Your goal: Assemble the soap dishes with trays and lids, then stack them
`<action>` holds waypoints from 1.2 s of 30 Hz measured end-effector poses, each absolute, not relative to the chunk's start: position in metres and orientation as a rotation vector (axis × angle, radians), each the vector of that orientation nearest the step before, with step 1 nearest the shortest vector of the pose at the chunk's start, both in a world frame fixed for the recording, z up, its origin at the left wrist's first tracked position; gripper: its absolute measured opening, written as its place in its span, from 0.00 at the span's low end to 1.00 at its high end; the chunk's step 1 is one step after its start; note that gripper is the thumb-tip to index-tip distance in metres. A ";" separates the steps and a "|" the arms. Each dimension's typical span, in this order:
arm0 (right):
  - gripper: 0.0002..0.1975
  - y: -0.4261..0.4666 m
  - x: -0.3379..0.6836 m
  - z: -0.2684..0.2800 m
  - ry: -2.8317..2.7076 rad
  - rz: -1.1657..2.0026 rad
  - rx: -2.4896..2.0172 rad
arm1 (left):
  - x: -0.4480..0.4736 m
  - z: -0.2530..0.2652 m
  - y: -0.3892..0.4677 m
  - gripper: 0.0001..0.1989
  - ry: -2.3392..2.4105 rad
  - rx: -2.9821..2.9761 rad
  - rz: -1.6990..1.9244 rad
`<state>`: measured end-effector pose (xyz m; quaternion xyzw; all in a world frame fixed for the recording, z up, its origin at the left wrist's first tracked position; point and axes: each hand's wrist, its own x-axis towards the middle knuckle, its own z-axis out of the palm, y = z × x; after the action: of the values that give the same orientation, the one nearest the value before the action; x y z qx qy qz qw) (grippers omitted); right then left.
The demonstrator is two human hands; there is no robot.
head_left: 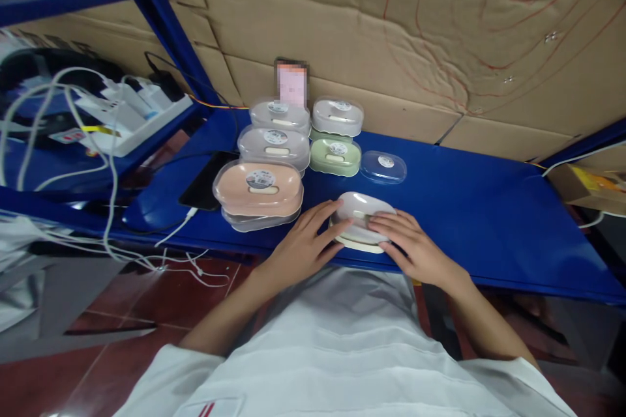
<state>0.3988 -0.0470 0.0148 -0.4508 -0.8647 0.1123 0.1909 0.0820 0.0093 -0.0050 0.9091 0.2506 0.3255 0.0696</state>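
At the front edge of the blue table lies a pale grey-white oval soap dish (360,212) with a cream base rim below it. My left hand (313,238) holds its left side, thumb and fingertips at the rim. From the right, my right hand (408,241) grips it, with fingers reaching over its inside and the thumb at the near edge. Just behind lies a loose clear lid (384,167) with a round label. Lidded soap dishes stand stacked to the left: a peach one (235,189), a grey one (293,148) and a green one (323,159).
A phone (292,81) leans upright against the cardboard wall (342,26). Another dark phone (208,179) lies left of the stacks by a white cable (176,227). A power strip (156,124) with tangled cords sits on the left shelf. The blue table (489,208) extends right.
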 end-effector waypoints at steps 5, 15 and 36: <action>0.27 -0.054 0.372 0.011 -2.510 0.180 -1.112 | 0.082 -0.007 0.013 0.16 0.633 2.729 0.937; 0.35 0.055 0.443 0.029 -2.381 0.041 -1.518 | 0.082 0.000 0.011 0.12 0.624 2.708 0.914; 0.41 -0.052 0.356 0.004 -2.332 0.200 -1.225 | 0.079 -0.006 0.011 0.21 0.693 2.632 1.062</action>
<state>0.3559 -0.0525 0.0043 -0.4494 -0.8553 0.0733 0.2473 0.0794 0.0111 -0.0055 0.8954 0.2358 0.3614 0.1100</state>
